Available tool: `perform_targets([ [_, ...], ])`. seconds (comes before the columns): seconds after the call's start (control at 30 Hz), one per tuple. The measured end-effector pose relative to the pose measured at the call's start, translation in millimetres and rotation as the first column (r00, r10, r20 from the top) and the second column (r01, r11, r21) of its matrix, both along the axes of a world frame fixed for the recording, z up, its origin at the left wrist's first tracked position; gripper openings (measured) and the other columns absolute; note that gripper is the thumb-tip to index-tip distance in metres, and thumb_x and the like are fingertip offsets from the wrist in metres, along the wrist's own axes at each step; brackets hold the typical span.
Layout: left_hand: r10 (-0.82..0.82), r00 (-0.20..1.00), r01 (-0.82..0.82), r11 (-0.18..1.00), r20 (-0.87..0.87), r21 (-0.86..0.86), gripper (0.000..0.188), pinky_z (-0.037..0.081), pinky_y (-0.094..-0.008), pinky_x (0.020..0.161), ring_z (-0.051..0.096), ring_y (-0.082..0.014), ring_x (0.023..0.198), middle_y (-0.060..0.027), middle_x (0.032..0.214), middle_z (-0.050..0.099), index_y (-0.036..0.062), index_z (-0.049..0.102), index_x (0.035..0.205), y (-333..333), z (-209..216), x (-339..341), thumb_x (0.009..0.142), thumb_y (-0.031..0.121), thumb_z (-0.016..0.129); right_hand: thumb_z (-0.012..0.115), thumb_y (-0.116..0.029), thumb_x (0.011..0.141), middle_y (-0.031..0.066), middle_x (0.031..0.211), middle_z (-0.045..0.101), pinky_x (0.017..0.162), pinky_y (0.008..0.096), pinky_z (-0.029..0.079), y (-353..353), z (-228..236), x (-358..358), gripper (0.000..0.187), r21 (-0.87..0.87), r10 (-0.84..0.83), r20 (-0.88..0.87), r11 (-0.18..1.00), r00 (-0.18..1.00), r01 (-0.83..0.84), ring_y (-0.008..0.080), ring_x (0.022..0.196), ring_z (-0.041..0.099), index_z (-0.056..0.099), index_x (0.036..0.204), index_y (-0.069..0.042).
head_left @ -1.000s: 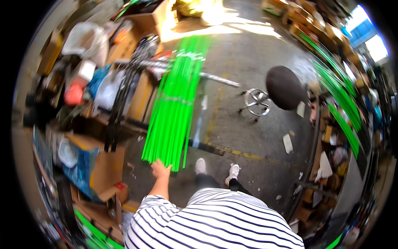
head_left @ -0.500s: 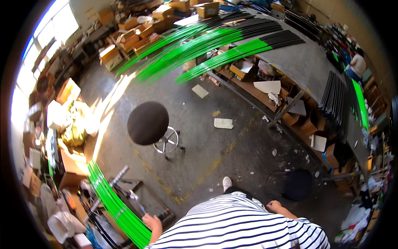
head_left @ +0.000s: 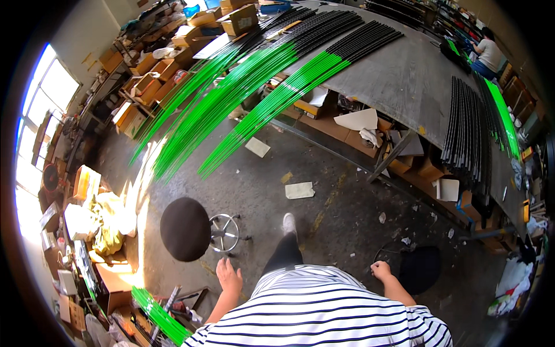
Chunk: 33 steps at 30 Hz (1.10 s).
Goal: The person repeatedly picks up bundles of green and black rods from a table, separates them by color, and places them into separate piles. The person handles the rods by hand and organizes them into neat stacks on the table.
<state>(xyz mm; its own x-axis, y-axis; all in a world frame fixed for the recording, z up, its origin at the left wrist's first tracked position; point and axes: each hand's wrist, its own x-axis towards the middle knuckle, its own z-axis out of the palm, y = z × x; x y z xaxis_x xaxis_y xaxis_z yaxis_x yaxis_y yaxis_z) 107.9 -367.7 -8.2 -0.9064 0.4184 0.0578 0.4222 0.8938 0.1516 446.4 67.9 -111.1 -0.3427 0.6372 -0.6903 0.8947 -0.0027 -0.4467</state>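
Currently, the left hand [head_left: 229, 276] is held open near a round, dark stool [head_left: 185, 229], while the right hand [head_left: 380, 270] is curled beside a black seat [head_left: 422, 270], how tightly cannot be told. Long, slender rods [head_left: 254, 78], glossy green along one part and black along the other, are spread in slanting bundles on the table [head_left: 399, 87], their green ends overhanging its edge.

Cluttered workshop with grey worktable [head_left: 399, 81], bundled green rods [head_left: 228, 104], many cardboard boxes [head_left: 239, 22]
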Motion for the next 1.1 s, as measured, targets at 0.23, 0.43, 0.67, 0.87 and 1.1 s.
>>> perform_targets([
  [0.23, -0.265, 0.961, 0.275, 0.932, -0.075, 0.236, 0.061, 0.032, -0.0439, 0.095, 0.042, -0.0368, 0.111, -0.0211, 0.116, 0.046, -0.0037, 0.043, 0.122, 192.1, 19.0, -185.9, 0.071, 0.017, 0.069, 0.065, -0.028, 0.074, 0.0136, 0.081, 0.067, 0.073, 0.0369, 0.05, 0.7, 48.5, -46.5, 0.022, 0.089, 0.074, 0.192, 0.992, 0.979, -0.092, 0.0284, 0.08, 0.064, 0.069, 0.082, -0.008],
  [0.43, -0.398, 0.896, 0.436, 0.873, -0.199, 0.218, 0.074, 0.032, -0.0425, 0.096, 0.04, -0.0342, 0.115, -0.0198, 0.122, 0.043, -0.005, 0.04, 0.127, 369.7, 74.1, -305.6, 0.069, 0.028, 0.072, 0.064, -0.024, 0.075, 0.0112, 0.073, 0.067, 0.067, 0.0348, 0.051, -3.1, 99.3, -93.0, 0.019, 0.097, -0.122, 0.187, 0.99, 0.975, 0.105, 0.0242, 0.07, 0.066, 0.069, 0.08, -0.007],
  [0.67, -0.352, 0.93, 0.356, 0.935, -0.101, 0.016, 0.089, 0.033, -0.0406, 0.093, 0.041, -0.0316, 0.112, -0.0182, 0.121, 0.044, -0.0055, 0.038, 0.129, 484.8, 80.0, -365.1, 0.064, 0.043, 0.075, 0.06, -0.028, 0.076, 0.0121, 0.074, 0.067, 0.069, 0.0361, 0.05, 21.9, 82.3, -150.3, 0.022, 0.065, -0.08, 0.181, 0.995, 0.98, 0.069, 0.0276, 0.074, 0.065, 0.069, 0.077, -0.008],
  [0.87, -0.328, 0.943, 0.326, 0.945, -0.062, -0.032, 0.077, 0.034, -0.04, 0.089, 0.043, -0.029, 0.107, -0.015, 0.114, 0.046, -0.0019, 0.043, 0.121, 510.3, 76.9, -369.9, 0.065, 0.04, 0.075, 0.06, -0.023, 0.075, 0.0185, 0.076, 0.064, 0.067, 0.0399, 0.049, 116.1, 57.0, -202.8, 0.02, 0.184, -0.049, -0.042, 0.981, 0.998, 0.055, 0.0358, 0.077, 0.061, 0.068, 0.077, -0.005],
  [1.1, -0.161, 0.986, 0.165, 0.977, 0.037, -0.137, 0.076, 0.035, -0.0407, 0.086, 0.045, -0.0296, 0.102, -0.0144, 0.108, 0.047, -0.0014, 0.043, 0.116, 540.6, 96.6, -370.2, 0.06, 0.036, 0.078, 0.061, -0.007, 0.078, 0.0121, 0.074, 0.06, 0.059, 0.0373, 0.047, 322.1, 169.9, -387.3, 0.003, 0.703, 0.439, -0.409, 0.71, 0.8, -0.03, 0.0311, 0.067, 0.059, 0.061, 0.08, -0.005],
])
